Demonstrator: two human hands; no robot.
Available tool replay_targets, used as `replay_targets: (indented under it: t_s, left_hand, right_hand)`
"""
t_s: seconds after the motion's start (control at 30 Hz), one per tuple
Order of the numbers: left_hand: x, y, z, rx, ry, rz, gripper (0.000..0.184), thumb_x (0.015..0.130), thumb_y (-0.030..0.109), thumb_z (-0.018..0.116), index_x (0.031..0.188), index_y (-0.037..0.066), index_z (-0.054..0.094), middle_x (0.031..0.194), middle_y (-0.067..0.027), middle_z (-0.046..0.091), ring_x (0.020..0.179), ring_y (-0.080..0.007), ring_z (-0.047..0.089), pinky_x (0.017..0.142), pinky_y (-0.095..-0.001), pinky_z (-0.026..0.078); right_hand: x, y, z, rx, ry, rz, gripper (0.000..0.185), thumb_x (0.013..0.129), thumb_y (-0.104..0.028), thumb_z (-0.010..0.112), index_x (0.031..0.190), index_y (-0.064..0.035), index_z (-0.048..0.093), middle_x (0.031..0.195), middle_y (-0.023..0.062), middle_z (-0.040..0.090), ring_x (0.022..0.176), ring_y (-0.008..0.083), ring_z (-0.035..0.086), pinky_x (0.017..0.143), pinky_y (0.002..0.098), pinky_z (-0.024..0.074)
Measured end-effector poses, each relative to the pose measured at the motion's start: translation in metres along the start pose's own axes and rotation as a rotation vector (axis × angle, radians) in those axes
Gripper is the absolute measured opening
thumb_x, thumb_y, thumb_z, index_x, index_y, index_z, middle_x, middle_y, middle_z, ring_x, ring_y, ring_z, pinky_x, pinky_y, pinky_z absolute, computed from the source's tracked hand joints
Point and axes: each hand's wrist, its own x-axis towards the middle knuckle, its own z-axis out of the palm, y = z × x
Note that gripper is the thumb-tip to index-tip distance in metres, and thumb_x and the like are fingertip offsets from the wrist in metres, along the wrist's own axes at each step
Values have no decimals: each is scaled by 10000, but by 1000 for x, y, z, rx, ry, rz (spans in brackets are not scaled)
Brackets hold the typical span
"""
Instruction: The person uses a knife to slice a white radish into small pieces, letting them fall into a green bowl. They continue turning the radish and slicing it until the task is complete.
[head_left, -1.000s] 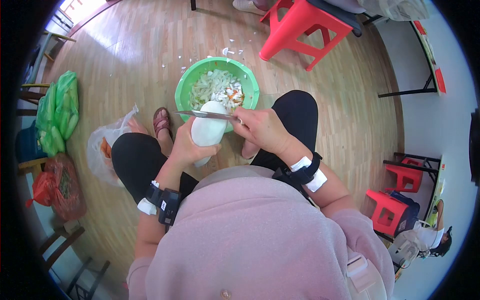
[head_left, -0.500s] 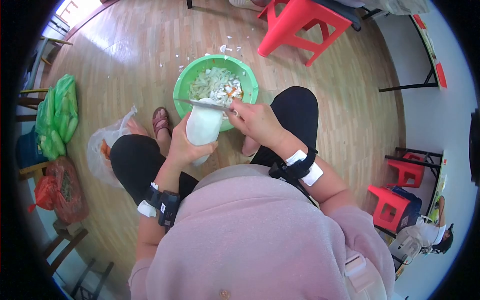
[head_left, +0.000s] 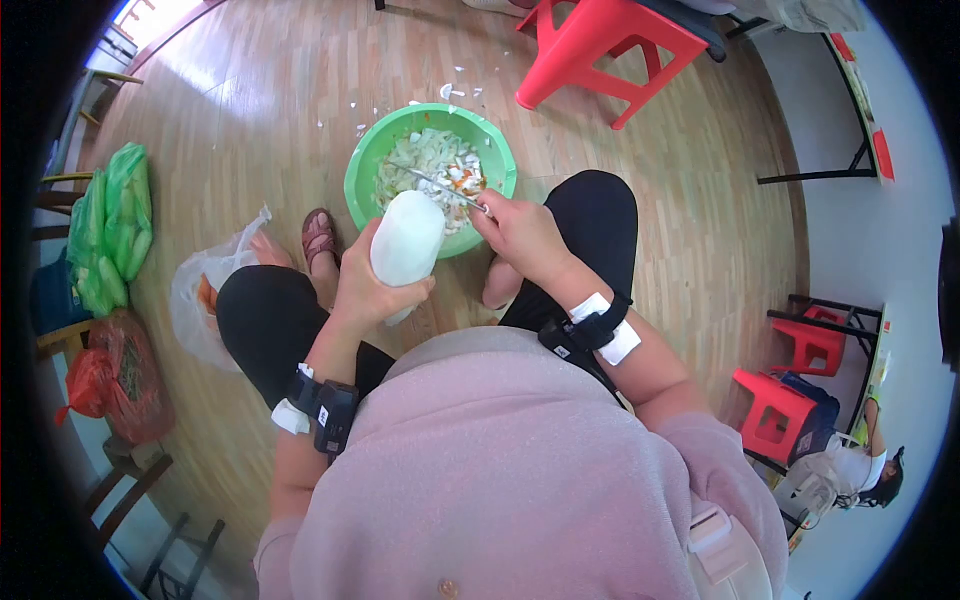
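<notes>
A thick white radish (head_left: pixel 407 240) is gripped in my left hand (head_left: pixel 368 278), its far end at the near rim of a green basin (head_left: pixel 357 180). My right hand (head_left: pixel 520 235) is closed round the handle of a knife (head_left: pixel 440 187). The blade points left over the basin, a little beyond the radish's end and apart from it. Chopped white pieces (head_left: pixel 432 152) lie in the basin, with some orange-red bits among them. The knife's handle is mostly hidden by my fingers.
White scraps (head_left: pixel 449 91) lie on the floor beyond the basin. A red stool (head_left: pixel 610 50) stands ahead to the right. At the left are a clear plastic bag (head_left: pixel 195 310), green bags (head_left: pixel 125 215) and a red bag (head_left: pixel 135 380). Another person (head_left: pixel 865 465) is at the far right.
The knife has moved off the radish's end, forward over the basin, and its blade has tilted. My left hand holds the radish in nearly the same place.
</notes>
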Motion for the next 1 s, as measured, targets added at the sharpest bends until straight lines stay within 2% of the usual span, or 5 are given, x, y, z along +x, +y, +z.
replay_targets:
  t_s: [0.3,0.4,0.53,0.8,1.0]
  left_hand:
    - [4,1,1,74,-85,-80,614,550,169,765,1098,17,533,956,-78,609,873,-157,591,787,-303,470]
    - [4,6,1,94,-60,-64,607,547,171,767,1087,19,537,967,-80,598,883,-157,584,782,-300,468]
    - [3,2,1,110,-66,-60,610,542,176,772,1081,15,538,969,-90,606,877,-159,588,784,-301,470]
    - [2,6,3,17,-45,-47,640,537,173,777,1104,2,534,947,-86,632,859,-161,610,799,-305,478]
    - [4,5,3,108,-24,-80,638,547,179,766,1114,5,531,953,-102,638,869,-168,619,804,-308,480]
  right_hand:
    - [-1,-36,-39,-26,38,-365,158,811,-250,579,818,-102,523,695,43,601,607,229,615,510,342,495]
    - [0,-35,-39,8,70,-396,107,765,-169,605,809,-98,537,639,75,562,561,264,579,482,344,460]
    - [-1,-34,-40,-79,14,-378,154,797,-236,590,808,-101,516,686,29,591,619,217,620,508,340,496]
    - [4,1,-13,-92,56,-97,154,844,-226,560,828,-84,504,631,128,566,580,327,581,492,402,456]
    - [-4,-25,-32,7,-20,-152,211,855,-280,528,833,-72,502,698,108,613,612,296,613,529,405,492]
